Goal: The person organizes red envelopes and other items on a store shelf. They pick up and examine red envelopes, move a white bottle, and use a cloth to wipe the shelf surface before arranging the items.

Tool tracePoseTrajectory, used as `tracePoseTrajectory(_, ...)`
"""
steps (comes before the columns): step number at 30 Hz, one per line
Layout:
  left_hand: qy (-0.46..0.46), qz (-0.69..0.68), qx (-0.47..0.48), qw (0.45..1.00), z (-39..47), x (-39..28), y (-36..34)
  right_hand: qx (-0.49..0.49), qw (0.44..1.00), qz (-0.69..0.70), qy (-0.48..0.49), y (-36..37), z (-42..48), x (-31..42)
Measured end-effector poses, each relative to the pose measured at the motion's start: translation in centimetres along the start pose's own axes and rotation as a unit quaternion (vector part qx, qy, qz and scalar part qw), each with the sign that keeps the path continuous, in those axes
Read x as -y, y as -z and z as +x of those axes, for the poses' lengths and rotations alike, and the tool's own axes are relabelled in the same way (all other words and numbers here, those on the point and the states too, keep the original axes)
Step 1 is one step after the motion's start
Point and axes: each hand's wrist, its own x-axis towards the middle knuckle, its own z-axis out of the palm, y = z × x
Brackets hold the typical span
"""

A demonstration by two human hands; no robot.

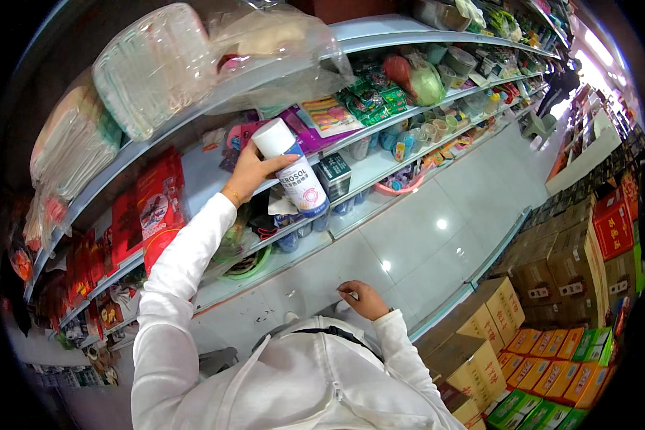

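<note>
My left hand (252, 173) grips a white and blue aerosol can (303, 180) near its white cap, thumb across the front. The can is tilted, its cap pointing up and to the left, in front of the shelf edges. Just right of its base, a dark green box (333, 176) stands on a lower shelf. Behind the can lie purple flat packets (322, 129). Lower down, my right hand (364, 300) hangs near my waist with loosely curled fingers. Nothing shows in it, and a gap is seen between thumb and fingers.
Metal shelves (387, 32) run along the left, with plastic-wrapped bundles (150, 67) on top and red packets (158, 199) below. A pink basket (400, 183) sits on the bottom shelf. Stacked cartons (564, 269) line the right of the tiled aisle (435, 236). A person (561, 86) is far off.
</note>
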Motion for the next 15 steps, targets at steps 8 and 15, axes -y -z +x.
tracePoseTrajectory(8,0.045,0.055,0.026,0.997,4.3,-0.4,-8.6,-0.005,0.998,-0.054,0.025,10.9,0.5,-7.5)
tracePoseTrajectory(15,-0.029,0.091,0.000,0.995,6.5,4.0,-12.2,0.006,0.998,-0.056,0.038,14.9,1.6,-10.8)
